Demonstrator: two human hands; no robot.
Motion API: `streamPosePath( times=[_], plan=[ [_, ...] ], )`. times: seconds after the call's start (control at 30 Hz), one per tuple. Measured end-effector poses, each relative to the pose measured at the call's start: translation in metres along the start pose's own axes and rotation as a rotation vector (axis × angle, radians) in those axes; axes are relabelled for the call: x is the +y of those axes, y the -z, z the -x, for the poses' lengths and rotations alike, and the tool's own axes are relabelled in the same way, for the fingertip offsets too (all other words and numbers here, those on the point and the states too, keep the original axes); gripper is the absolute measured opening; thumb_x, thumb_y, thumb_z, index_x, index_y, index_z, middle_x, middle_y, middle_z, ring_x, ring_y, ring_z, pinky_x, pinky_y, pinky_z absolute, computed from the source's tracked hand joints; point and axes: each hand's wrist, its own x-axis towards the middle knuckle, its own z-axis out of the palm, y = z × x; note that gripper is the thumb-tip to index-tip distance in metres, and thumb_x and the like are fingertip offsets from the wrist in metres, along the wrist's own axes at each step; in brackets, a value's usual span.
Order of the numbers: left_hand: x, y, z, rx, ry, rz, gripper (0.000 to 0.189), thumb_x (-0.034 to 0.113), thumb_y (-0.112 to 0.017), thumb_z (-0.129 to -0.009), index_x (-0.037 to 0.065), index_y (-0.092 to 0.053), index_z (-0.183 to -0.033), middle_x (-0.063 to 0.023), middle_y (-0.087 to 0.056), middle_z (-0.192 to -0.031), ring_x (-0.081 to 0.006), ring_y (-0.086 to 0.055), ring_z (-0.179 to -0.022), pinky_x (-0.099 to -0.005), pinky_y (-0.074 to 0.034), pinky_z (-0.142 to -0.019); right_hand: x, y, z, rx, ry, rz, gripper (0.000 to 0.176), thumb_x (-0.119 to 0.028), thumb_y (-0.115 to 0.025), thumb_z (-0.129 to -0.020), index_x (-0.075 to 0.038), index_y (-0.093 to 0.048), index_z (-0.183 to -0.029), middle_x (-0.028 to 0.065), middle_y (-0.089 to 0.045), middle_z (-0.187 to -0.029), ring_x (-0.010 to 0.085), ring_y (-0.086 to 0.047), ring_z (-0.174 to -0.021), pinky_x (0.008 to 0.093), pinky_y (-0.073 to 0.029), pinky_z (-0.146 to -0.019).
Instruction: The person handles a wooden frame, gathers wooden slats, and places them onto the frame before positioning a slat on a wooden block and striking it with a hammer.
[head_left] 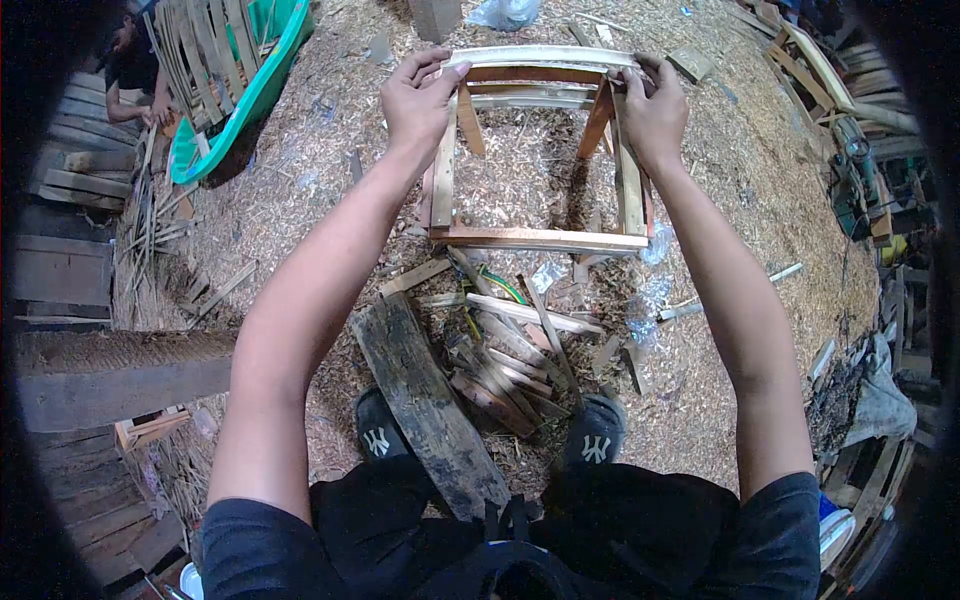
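A wooden chair-like frame (pixel 540 238) stands on the floor ahead of me, with side rails and reddish-brown legs. Across its far end runs a pale, slightly curved wooden slat (pixel 540 56). My left hand (pixel 420 100) is closed around the slat's left end, thumb on the near side. At the other end, my right hand (pixel 652 108) grips it beside the frame's right corner. Both arms reach straight forward. Fingers partly cover the corners where slat and frame meet.
A dark weathered plank (pixel 425 390) and several wood offcuts (pixel 505 370) lie between my shoes. Wood shavings cover the floor (pixel 760 230). At the upper left, a person (pixel 140 75) is beside a green tub (pixel 240 125) of slats. A thick beam (pixel 130 375) juts in from the left.
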Motion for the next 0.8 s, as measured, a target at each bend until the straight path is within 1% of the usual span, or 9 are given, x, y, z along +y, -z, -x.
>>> streamPosePath(
  times=[0.17, 0.37, 0.43, 0.5, 0.57, 0.63, 0.67, 0.73, 0.8],
  plan=[
    [-0.003, 0.001, -0.001, -0.006, 0.002, 0.014, 0.032, 0.004, -0.078, -0.087, -0.006, -0.065, -0.115, -0.0148, -0.071, -0.106, -0.0158, -0.069, -0.096, -0.026, -0.058, -0.082, -0.004, -0.001, 0.0, 0.003, -0.008, -0.095, 0.031, -0.006, -0.059, -0.096, -0.002, -0.06, -0.127, 0.0179, -0.072, -0.114, 0.0264, -0.073, -0.098, 0.0385, -0.053, -0.091],
    [0.006, -0.001, 0.004, -0.008, 0.035, -0.021, 0.032, 0.006, -0.079, -0.087, -0.006, -0.067, -0.114, -0.0144, -0.072, -0.106, -0.0145, -0.068, -0.095, -0.025, -0.057, -0.082, -0.011, 0.002, 0.001, -0.043, -0.061, -0.267, 0.049, 0.005, -0.047, -0.096, -0.003, -0.046, -0.144, 0.0191, -0.066, -0.126, 0.0222, -0.073, -0.096, 0.0341, -0.056, -0.085],
    [0.007, -0.001, 0.004, 0.002, 0.035, -0.06, 0.032, 0.008, -0.08, -0.087, -0.006, -0.068, -0.113, -0.0153, -0.072, -0.107, -0.0139, -0.068, -0.095, -0.0251, -0.057, -0.082, -0.013, 0.004, 0.001, -0.087, -0.072, -0.234, 0.055, 0.013, -0.035, -0.096, -0.001, -0.039, -0.149, 0.0233, -0.06, -0.129, 0.0228, -0.072, -0.102, 0.0319, -0.057, -0.089],
    [0.008, -0.001, 0.005, 0.012, 0.037, -0.099, 0.033, 0.01, -0.08, -0.086, -0.005, -0.068, -0.112, -0.0162, -0.072, -0.109, -0.0133, -0.068, -0.095, -0.0252, -0.057, -0.082, -0.014, 0.006, 0.002, -0.092, -0.087, -0.238, 0.056, 0.012, -0.036, -0.095, -0.001, -0.04, -0.149, 0.0235, -0.06, -0.129, 0.0239, -0.07, -0.105, 0.0329, -0.055, -0.091],
    [0.009, 0.001, 0.005, 0.003, -0.041, -0.303, 0.034, 0.014, -0.082, -0.085, -0.003, -0.07, -0.112, -0.0169, -0.072, -0.11, -0.0122, -0.068, -0.093, -0.0256, -0.056, -0.08, -0.013, 0.005, 0.001, -0.097, -0.102, -0.243, 0.057, 0.012, -0.038, -0.094, -0.002, -0.041, -0.149, 0.0237, -0.06, -0.13, 0.025, -0.069, -0.108, 0.0338, -0.054, -0.094],
    [-0.001, 0.001, 0.001, -0.005, -0.091, -0.274, 0.034, 0.015, -0.082, -0.085, -0.002, -0.07, -0.112, -0.0164, -0.073, -0.107, -0.0118, -0.068, -0.091, -0.0258, -0.056, -0.079, -0.005, 0.002, 0.0, -0.004, 0.068, -0.079, 0.058, 0.008, -0.045, -0.09, -0.003, -0.046, -0.147, 0.022, -0.065, -0.127, 0.0299, -0.069, -0.108, 0.0389, -0.051, -0.097],
    [-0.006, 0.002, -0.001, -0.012, -0.142, -0.246, 0.035, 0.016, -0.083, -0.085, -0.001, -0.07, -0.113, -0.0159, -0.074, -0.105, -0.0115, -0.068, -0.088, -0.0261, -0.055, -0.078, -0.001, 0.002, 0.0, -0.004, 0.068, -0.08, 0.058, 0.008, -0.045, -0.09, -0.003, -0.046, -0.147, 0.022, -0.065, -0.127, 0.0299, -0.069, -0.108, 0.0389, -0.051, -0.097],
    [0.002, 0.001, 0.003, -0.015, -0.057, -0.22, 0.034, 0.015, -0.082, -0.085, -0.001, -0.07, -0.112, -0.0142, -0.074, -0.102, -0.0112, -0.068, -0.087, -0.0255, -0.055, -0.077, -0.002, 0.005, 0.0, 0.002, 0.04, 0.041, 0.058, 0.006, -0.046, -0.088, -0.002, -0.046, -0.146, 0.0236, -0.064, -0.128, 0.0342, -0.063, -0.118, 0.0424, -0.046, -0.103],
    [0.007, -0.001, 0.005, -0.018, 0.028, -0.195, 0.033, 0.015, -0.082, -0.085, -0.001, -0.07, -0.112, -0.0125, -0.075, -0.099, -0.0109, -0.068, -0.085, -0.0248, -0.054, -0.076, -0.001, 0.006, 0.0, -0.002, 0.034, 0.031, 0.059, 0.006, -0.046, -0.087, -0.002, -0.046, -0.146, 0.0241, -0.063, -0.129, 0.0348, -0.063, -0.119, 0.0433, -0.046, -0.103]
  ],
)
